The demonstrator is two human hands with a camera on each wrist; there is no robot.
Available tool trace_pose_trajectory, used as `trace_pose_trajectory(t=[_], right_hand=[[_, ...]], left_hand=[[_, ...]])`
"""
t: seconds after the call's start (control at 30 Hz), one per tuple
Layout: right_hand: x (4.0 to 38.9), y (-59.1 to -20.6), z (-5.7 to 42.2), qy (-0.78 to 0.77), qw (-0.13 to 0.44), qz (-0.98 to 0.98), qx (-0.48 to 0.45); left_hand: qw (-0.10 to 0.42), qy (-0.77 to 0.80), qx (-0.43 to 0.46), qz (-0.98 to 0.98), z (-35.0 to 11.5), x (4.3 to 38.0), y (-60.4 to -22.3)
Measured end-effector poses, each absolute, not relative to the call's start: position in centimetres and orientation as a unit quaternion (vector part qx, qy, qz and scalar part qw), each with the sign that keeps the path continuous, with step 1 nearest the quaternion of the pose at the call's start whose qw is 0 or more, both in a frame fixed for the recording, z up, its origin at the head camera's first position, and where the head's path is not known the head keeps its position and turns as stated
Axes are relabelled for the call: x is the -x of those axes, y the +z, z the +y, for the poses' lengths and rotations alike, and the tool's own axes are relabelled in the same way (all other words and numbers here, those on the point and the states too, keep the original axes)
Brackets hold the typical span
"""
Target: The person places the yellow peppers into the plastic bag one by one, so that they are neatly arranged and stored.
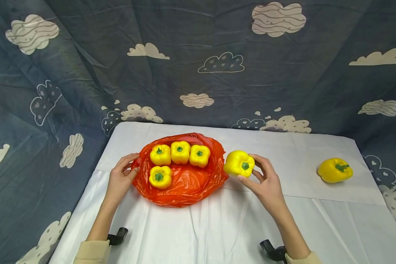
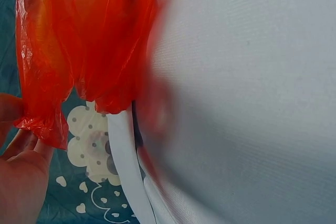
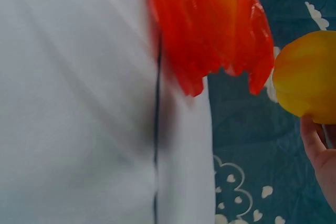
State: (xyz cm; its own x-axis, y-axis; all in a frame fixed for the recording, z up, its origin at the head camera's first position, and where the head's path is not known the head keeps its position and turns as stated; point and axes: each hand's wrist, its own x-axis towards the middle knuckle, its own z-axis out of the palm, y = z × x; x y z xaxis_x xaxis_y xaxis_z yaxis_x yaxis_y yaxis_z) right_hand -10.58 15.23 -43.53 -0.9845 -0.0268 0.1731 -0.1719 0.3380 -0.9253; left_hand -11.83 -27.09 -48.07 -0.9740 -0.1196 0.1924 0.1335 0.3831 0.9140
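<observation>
A red plastic bag [image 1: 188, 183] lies spread on the white-covered table, with several yellow bell peppers [image 1: 180, 152] inside it, three in a row at the back and one in front on the left. My left hand [image 1: 121, 178] pinches the bag's left edge between thumb and fingers; the left wrist view shows the gathered red plastic [image 2: 47, 124] there. At the bag's right edge, my right hand [image 1: 264, 181] holds another yellow bell pepper [image 1: 235, 163] by its right side, its green stem facing the head camera. In the right wrist view that held pepper [image 3: 310, 77] is beside the hanging bag edge.
One more yellow bell pepper [image 1: 334, 170] lies on its side at the right of the table [image 1: 316, 220]. A dark cloth with cloud prints [image 1: 217, 29] hangs behind the table. Black wrist mounts [image 1: 117, 236] stick out near both sleeves.
</observation>
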Motion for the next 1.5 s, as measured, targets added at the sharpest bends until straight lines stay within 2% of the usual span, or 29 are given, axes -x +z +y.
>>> trace_pose_trajectory(t=[0.37, 0.93, 1.3, 1.5], right_hand=[[12.1, -43.7, 13.8, 0.627, 0.069, -0.768, -0.108], [12.3, -43.6, 9.9, 0.633, -0.001, -0.758, -0.155], [12.3, -44.0, 6.9, 0.606, -0.063, -0.783, -0.129], [12.6, -44.5, 5.5, 0.577, -0.07, -0.803, -0.13]], left_hand=[[0.109, -0.553, 0.003, -0.826, -27.0, 11.8, -48.1], [0.115, -0.549, 0.005, -0.828, -26.9, 11.8, -48.0], [0.115, -0.562, 0.003, -0.819, -27.0, 11.8, -47.3], [0.111, -0.562, 0.0, -0.82, -27.5, 11.8, -47.7]])
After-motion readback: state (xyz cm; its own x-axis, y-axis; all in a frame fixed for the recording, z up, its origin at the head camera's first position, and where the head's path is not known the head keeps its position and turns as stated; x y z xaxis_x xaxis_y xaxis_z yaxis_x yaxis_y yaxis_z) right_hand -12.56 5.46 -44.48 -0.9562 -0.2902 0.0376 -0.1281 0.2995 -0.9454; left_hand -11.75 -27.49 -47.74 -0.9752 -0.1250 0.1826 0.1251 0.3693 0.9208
